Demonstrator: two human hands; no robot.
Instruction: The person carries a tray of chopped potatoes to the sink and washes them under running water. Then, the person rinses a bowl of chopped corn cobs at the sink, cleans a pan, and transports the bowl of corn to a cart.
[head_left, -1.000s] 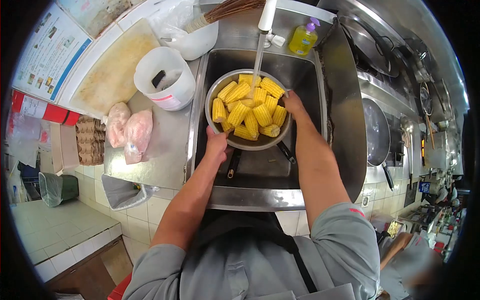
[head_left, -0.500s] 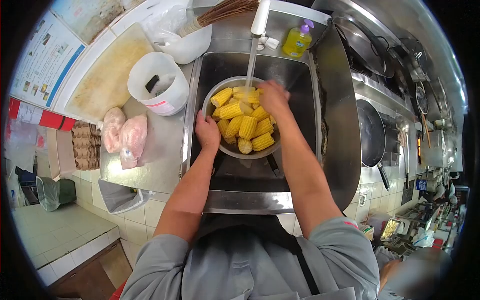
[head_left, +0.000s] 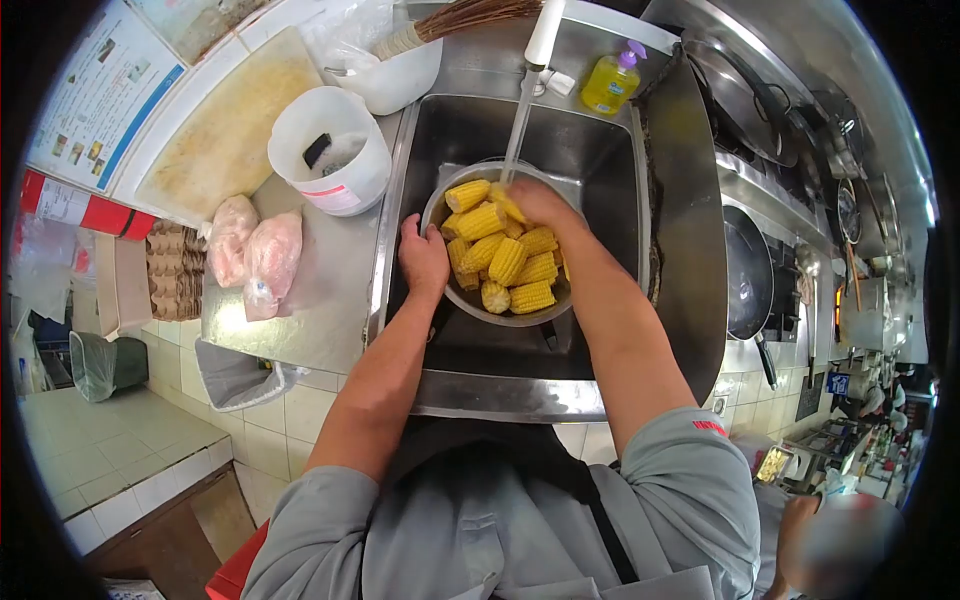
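Note:
Inside the sink, a round metal bowl [head_left: 545, 318] holds several pieces of yellow corn on the cob [head_left: 508, 262]. My left hand [head_left: 424, 258] grips the bowl's left rim, its thumb on the near side. My right hand [head_left: 540, 203] reaches into the far right part of the bowl, with a tilted corn piece [head_left: 507, 203] at its fingers. Motion blurs those fingers, but they look closed on that piece. Water from the white-handled faucet [head_left: 545, 35] streams down beside it.
The sink [head_left: 610, 170] surrounds the bowl. Left of it stand a white plastic tub [head_left: 345, 185] and two bagged pinkish packages [head_left: 270, 255]. A yellow soap bottle [head_left: 610, 82] stands behind. On the right are a metal partition [head_left: 690, 230] and a wok [head_left: 748, 270]. Another person is at lower right.
My right hand has moved lower into the corn, and a piece beside its fingers now sits tilted under the water. My left hand stays on the rim. The whole view has shifted slightly.

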